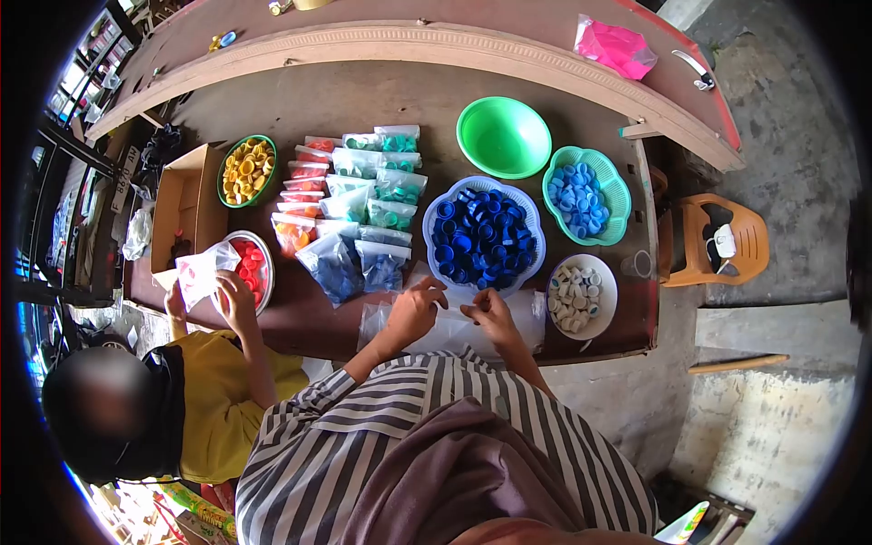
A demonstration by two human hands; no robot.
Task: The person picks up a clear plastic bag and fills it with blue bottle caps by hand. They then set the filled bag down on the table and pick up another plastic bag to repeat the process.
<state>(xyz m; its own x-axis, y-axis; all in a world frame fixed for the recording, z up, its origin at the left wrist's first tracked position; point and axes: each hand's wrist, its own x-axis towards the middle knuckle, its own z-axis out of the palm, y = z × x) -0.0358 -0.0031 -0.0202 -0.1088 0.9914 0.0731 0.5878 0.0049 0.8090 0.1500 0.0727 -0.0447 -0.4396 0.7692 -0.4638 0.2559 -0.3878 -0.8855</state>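
Observation:
Both hands are held close together in front of a scalloped blue basket (530, 272) heaped with dark blue bottle caps (481, 238). My left hand (414, 315) has its fingers curled in, with thumb and forefinger near each other. Just to its right, my right hand (493, 320) is closed in a pinch. Anything thin or clear between the fingertips is too hard to make out. Under and around both hands lie clear plastic bags (445, 340) on the table's near edge. The nearest filled bag (383, 265), left of the basket, has blue caps inside.
Rows of filled bags (350, 186) lie left of centre. Around them are a green bowl (504, 136), a teal basket (620, 204) of light blue caps, a white bowl (610, 286) of whitish caps, and a cardboard box (202, 195). At left, a co-worker (213, 391) holds a bag.

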